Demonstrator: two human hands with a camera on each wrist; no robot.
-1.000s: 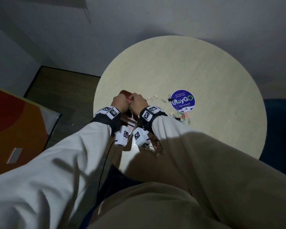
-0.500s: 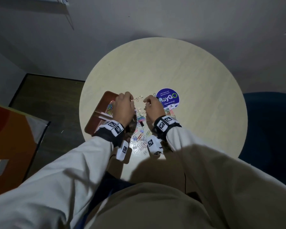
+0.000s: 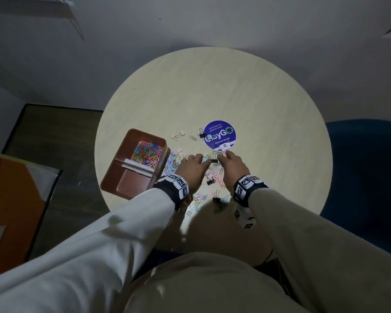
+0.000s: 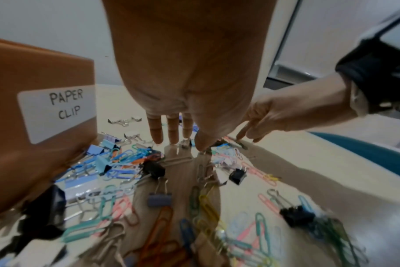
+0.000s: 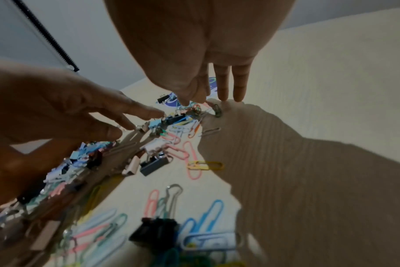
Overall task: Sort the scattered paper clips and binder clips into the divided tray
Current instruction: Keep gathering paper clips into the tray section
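A brown divided tray (image 3: 113,177) sits at the table's left edge; its far compartment holds coloured paper clips (image 3: 148,152), and its wall bears a "PAPER CLIP" label (image 4: 57,112). Loose paper clips and binder clips (image 3: 203,195) lie scattered right of the tray. My left hand (image 3: 199,157) reaches into the pile, its straight fingers (image 4: 158,139) touching the table. My right hand (image 3: 221,154) is beside it, its fingers (image 5: 223,90) straight down on the table and its thumb close to the forefinger over a small tangle of clips. A black binder clip (image 3: 214,160) lies between the hands.
A round purple sticker (image 3: 219,134) is stuck on the pale round table (image 3: 257,98) just beyond my fingers. A blue chair (image 3: 366,177) stands to the right and an orange panel (image 3: 9,199) to the left. The table's near edge is under my forearms.
Both hands have left the tray and moved right, coming down onto the scattered clips near the sticker. The tray and its paper clips are now uncovered.
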